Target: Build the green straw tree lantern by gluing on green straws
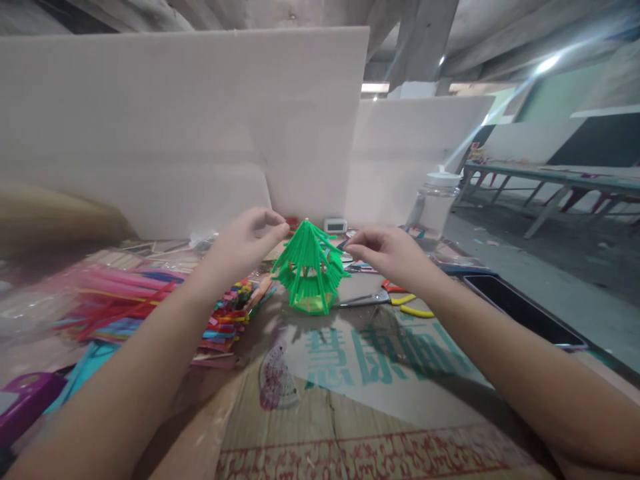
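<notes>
A small green pavilion-like model [309, 270] made of fuzzy pipe cleaners stands upright on the table, with a pointed roof and a lower tier. My left hand [250, 237] is at the left of its roof, thumb and forefinger pinched together. To the right of the model, my right hand [387, 250] holds a similar pinch, a little apart from the roof. Whatever lies between the fingertips of either hand is too small to make out. Pliers [370, 300] with yellow handles lie just right of the model's base, beside a red-handled tool [395, 287].
Bundles of coloured pipe cleaners [135, 293] lie at left, near a purple tool [30, 403]. A protractor [279, 377] lies in front. A phone [520, 310] and a clear bottle [435, 200] are at right. Behind are a small digital clock [335, 225] and white boards [190, 120].
</notes>
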The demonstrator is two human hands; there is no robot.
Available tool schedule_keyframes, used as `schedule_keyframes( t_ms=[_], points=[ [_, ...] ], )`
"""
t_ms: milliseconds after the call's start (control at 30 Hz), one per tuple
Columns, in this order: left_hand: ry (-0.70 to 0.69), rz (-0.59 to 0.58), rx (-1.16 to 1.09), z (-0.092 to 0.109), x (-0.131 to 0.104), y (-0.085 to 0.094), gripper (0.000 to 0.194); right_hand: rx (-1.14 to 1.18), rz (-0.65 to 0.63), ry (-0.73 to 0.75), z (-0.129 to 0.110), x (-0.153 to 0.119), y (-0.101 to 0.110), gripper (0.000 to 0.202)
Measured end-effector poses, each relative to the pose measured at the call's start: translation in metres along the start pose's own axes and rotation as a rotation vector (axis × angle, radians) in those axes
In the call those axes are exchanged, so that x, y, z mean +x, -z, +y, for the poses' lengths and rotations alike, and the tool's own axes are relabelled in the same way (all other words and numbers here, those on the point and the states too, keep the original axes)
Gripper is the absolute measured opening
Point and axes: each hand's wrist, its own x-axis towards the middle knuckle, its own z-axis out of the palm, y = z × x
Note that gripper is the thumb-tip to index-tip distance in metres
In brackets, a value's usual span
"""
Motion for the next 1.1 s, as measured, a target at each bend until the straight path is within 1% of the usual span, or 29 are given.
schedule_keyframes(
  t_ms=[100,167,233,300,333,367,433,533,633,733,867,967,1033,1100],
  points=[
    [0.017,-0.056,0.014,0.004,-0.002,-0.004,0.043,0.000,-0.007,-0.002,0.000,0.000,-0.003,0.019],
    [-0.034,-0.114,0.042,0.007,-0.005,-0.007,0.059,-0.022,-0.021,0.015,0.001,-0.001,-0.004,0.024],
    [-0.096,-0.175,0.078,0.009,-0.007,-0.011,0.080,-0.036,-0.038,0.034,0.002,0.000,-0.005,0.029],
    [-0.139,-0.202,0.093,0.010,-0.010,-0.015,0.095,-0.009,-0.050,0.035,0.003,0.000,-0.005,0.025],
    [-0.150,-0.205,0.092,0.011,-0.010,-0.017,0.098,0.009,-0.052,0.033,0.004,0.001,-0.005,0.022],
    [-0.161,-0.203,0.088,0.011,-0.011,-0.018,0.098,0.024,-0.051,0.033,0.005,0.001,-0.006,0.019],
    [-0.164,-0.184,0.079,0.010,-0.011,-0.020,0.088,0.036,-0.051,0.034,0.006,0.001,-0.007,0.017],
    [-0.082,-0.143,-0.006,0.007,-0.008,-0.018,0.068,0.052,-0.074,0.029,0.005,0.000,-0.012,0.023],
    [-0.030,-0.143,-0.074,0.006,-0.006,-0.016,0.057,0.059,-0.101,0.019,0.001,-0.002,-0.018,0.025],
    [-0.035,-0.152,-0.042,0.010,-0.006,-0.016,0.056,0.040,-0.122,0.031,0.000,-0.005,-0.024,0.020],
    [-0.043,-0.151,-0.041,0.013,-0.007,-0.017,0.057,0.050,-0.152,0.036,0.005,-0.006,-0.031,0.020],
    [-0.028,-0.122,-0.083,0.005,-0.005,-0.015,0.052,0.056,-0.157,0.024,0.008,-0.005,-0.033,0.020],
    [-0.020,-0.084,-0.079,-0.001,-0.003,-0.012,0.051,0.054,-0.155,0.024,0.007,-0.005,-0.032,0.020],
    [-0.009,-0.075,-0.063,-0.004,-0.001,-0.010,0.049,0.049,-0.142,0.032,0.006,-0.005,-0.031,0.020]
  ],
)
